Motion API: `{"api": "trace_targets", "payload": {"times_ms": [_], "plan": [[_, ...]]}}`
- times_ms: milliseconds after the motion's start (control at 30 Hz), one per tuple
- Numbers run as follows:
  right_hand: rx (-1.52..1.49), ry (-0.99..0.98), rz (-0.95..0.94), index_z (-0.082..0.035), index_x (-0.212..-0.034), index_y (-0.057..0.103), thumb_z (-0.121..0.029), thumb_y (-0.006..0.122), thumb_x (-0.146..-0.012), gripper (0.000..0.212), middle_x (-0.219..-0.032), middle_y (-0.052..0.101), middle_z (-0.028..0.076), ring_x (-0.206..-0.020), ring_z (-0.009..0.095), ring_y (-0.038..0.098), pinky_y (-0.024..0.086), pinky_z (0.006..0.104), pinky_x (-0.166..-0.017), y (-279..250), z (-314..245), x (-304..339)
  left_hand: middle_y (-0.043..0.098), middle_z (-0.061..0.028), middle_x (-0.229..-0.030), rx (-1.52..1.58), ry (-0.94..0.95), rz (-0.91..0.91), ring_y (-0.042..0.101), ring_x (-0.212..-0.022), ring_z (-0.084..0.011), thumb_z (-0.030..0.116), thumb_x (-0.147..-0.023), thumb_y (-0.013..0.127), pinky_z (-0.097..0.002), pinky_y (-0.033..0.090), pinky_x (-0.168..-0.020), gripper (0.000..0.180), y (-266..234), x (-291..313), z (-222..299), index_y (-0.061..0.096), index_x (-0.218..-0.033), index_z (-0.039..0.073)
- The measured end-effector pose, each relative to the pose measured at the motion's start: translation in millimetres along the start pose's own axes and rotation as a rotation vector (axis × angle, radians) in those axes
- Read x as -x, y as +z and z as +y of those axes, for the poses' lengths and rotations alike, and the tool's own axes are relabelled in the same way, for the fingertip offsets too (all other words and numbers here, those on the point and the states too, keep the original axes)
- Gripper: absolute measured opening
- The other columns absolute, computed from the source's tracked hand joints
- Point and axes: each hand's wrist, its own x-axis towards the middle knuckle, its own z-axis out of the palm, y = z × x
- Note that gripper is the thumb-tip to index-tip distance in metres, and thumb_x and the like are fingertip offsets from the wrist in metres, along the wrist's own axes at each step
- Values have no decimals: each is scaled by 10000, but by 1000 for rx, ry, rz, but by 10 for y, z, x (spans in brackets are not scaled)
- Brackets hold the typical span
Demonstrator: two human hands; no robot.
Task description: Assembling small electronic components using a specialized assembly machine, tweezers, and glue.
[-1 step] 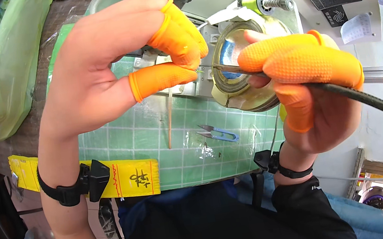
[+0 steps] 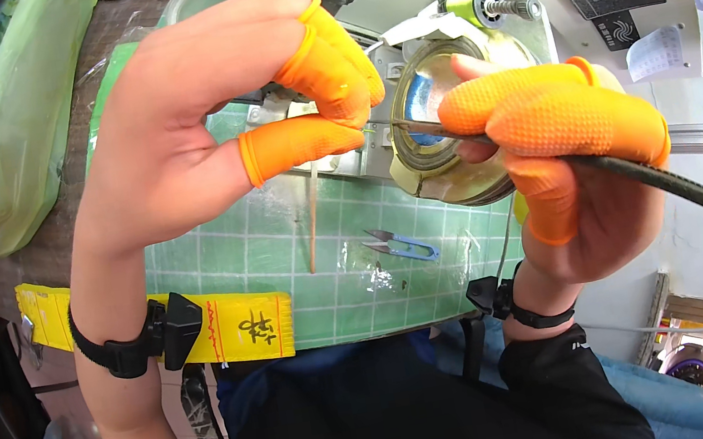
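Observation:
My left hand [image 2: 198, 124] is raised over the bench, its thumb and forefinger in orange finger cots pinched together on a fine wire [image 2: 372, 128]. My right hand [image 2: 561, 149], also in orange cots, grips a black-handled tool [image 2: 677, 184]. The tool's thin metal tip [image 2: 415, 127] points left and almost touches my left fingertips. Just behind the tip sits a round metal spool [image 2: 447, 181] on the machine. A thin strand [image 2: 502, 241] hangs down below my right hand.
A green gridded cutting mat [image 2: 229, 257] lies below, with blue thread snips [image 2: 402, 246] and a thin wooden stick [image 2: 312, 221] on it. Yellow tape [image 2: 239, 324] edges the bench front. A green plastic bag [image 2: 15, 126] lies left. A grey machine with a green knob [image 2: 465, 7] stands behind.

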Motion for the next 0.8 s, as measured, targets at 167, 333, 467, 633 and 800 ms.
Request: {"api": "trace_targets", "payload": {"times_ms": [167, 333, 467, 633, 800], "plan": [[-35, 223, 128, 115, -1145, 571, -233, 759, -955, 439, -863, 718, 234, -856, 384, 747, 522, 585, -1008, 68, -120, 30, 723, -111, -939, 20, 2, 1, 674, -874, -252, 66, -781, 828, -488, 567, -1005, 167, -18, 0, -35, 703, -879, 14], [7, 194, 37, 103, -1124, 614, -204, 787, -925, 405, -919, 714, 246, -867, 394, 744, 517, 605, -1002, 11, -131, -17, 725, -114, -958, 15, 19, -11, 677, -880, -258, 61, -792, 818, -488, 566, -1008, 162, -25, -6, -39, 713, -904, 12], [-167, 263, 80, 97, -1106, 649, -167, 812, -890, 377, -954, 712, 247, -904, 404, 741, 530, 597, -983, 47, -121, 8, 726, -111, -958, 6, 18, -5, 676, -876, -257, 76, -800, 816, -487, 563, -1013, 160, -15, -16, -17, 714, -907, 16], [189, 35, -211, 102, -1092, 668, -150, 834, -854, 384, -1039, 716, 288, -987, 419, 729, 530, 570, -984, -82, -95, -114, 727, -104, -960, 10, 14, -16, 676, -874, -262, 125, -799, 824, -488, 556, -1020, 195, -25, -13, -36, 714, -920, 19], [209, 40, -98, 101, -1104, 676, -160, 849, -823, 421, -1117, 712, 314, -1057, 435, 712, 512, 547, -1008, -183, 108, 91, 726, -108, -970, 4, 11, -18, 681, -883, -268, 147, -797, 823, -490, 555, -1021, 220, -35, -6, -18, 712, -934, 14]]}}
